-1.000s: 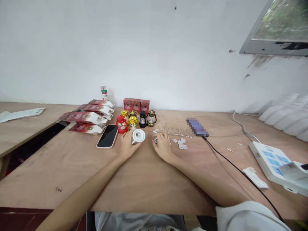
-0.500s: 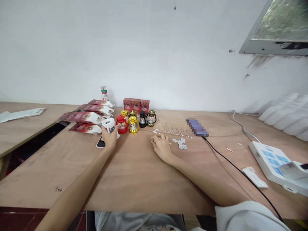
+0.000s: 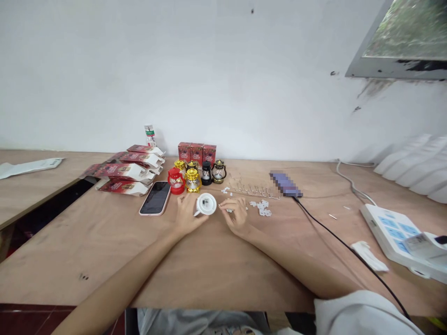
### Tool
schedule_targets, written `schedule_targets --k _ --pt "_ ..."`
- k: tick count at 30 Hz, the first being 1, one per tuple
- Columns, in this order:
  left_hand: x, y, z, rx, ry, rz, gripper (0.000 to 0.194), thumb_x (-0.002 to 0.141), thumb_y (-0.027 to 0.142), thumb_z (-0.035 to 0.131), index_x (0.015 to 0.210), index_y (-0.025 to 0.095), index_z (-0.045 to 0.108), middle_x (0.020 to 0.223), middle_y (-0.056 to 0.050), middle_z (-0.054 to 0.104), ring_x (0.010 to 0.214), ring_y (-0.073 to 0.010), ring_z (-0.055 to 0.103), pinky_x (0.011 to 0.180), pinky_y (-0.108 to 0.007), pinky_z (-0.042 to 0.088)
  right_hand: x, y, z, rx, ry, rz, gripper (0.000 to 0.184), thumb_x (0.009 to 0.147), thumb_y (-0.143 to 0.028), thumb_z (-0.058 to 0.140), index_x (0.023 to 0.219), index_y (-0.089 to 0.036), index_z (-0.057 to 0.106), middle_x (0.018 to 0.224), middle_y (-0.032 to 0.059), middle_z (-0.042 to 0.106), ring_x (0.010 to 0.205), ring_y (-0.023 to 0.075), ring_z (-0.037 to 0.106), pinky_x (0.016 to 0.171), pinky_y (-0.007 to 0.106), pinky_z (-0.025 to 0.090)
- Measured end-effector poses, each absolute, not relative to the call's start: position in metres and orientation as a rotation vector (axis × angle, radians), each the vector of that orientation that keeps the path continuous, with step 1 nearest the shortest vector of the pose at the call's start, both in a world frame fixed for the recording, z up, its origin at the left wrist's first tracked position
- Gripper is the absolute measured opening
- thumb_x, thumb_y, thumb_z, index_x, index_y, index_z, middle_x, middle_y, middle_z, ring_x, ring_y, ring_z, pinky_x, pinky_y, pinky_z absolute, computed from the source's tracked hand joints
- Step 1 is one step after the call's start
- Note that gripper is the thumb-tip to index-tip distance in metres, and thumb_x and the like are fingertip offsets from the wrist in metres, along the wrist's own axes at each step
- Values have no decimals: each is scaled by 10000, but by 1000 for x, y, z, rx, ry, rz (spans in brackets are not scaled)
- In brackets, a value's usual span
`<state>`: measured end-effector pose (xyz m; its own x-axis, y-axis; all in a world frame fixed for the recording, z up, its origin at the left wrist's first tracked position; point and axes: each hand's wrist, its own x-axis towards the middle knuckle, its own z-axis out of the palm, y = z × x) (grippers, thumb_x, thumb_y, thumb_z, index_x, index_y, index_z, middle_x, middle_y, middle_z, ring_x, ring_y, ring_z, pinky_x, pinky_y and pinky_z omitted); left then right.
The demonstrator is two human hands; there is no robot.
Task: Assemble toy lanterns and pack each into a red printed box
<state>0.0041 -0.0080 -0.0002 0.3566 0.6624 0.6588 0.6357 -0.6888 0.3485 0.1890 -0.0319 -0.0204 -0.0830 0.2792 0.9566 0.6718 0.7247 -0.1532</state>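
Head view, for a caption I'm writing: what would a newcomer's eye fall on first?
Probably the red lantern, at the front left of the lantern group. Next, the round white piece in the left hand, in front of that group. The piled red boxes on the left also stand out.

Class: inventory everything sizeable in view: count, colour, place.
Round piece: one, white, centre
Lanterns: six, red, gold, dark, centre
Upright boxes: three, red, behind lanterns
Open boxes: several, red, left
Bottle: one, white, back
Phone: one, black, left
Blurred device: one, purple, right
Flat bits: several, white, right
Thin wires: several, pale, right
Cables: two, black, white, right
Power strip: one, white, right
Crumpled strip: one, white, right
Stack: one, white, right
Packet: one, white, left
Tables: two, brown, below
Wall: one, white, back
Window: one, grey, right
Left hand: one, bare, on round piece
Right hand: one, bare, centre
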Motion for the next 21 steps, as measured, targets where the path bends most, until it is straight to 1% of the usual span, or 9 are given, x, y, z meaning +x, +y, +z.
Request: schedule_targets --k 4,9,14,21 --pt "9 -16 2 2693 1098 1075 332 682 296 621 982 196 520 976 -65 650 932 -247 581 833 -373 338 185 -37 -18 -737 -1621 -368 71 892 -176 460 877 -231 502 779 15 657 706 157 609 693 338 410" --pt "8 -15 3 2720 1094 1063 334 704 308 613 1003 194 519 987 -70 652 929 -245 578 818 -364 321 182 -38 -15 -715 -1613 -357 64 883 -168 501 894 -230 501 763 8 677 704 157 601 679 331 416" --pt "8 -16 7 2762 1110 1003 282 746 346 594 978 197 535 981 -70 659 929 -242 577 808 -365 311 182 -38 -18 -788 -1639 -308 65 879 -202 517 827 -241 522 746 0 699 702 169 589 694 350 401" --pt "10 -17 6 2819 1093 1014 283 776 375 573 988 190 538 987 -82 662 910 -242 579 836 -382 298 180 -39 -18 -766 -1605 -369 68 863 -178 538 851 -244 546 738 -4 678 687 164 569 691 342 368"
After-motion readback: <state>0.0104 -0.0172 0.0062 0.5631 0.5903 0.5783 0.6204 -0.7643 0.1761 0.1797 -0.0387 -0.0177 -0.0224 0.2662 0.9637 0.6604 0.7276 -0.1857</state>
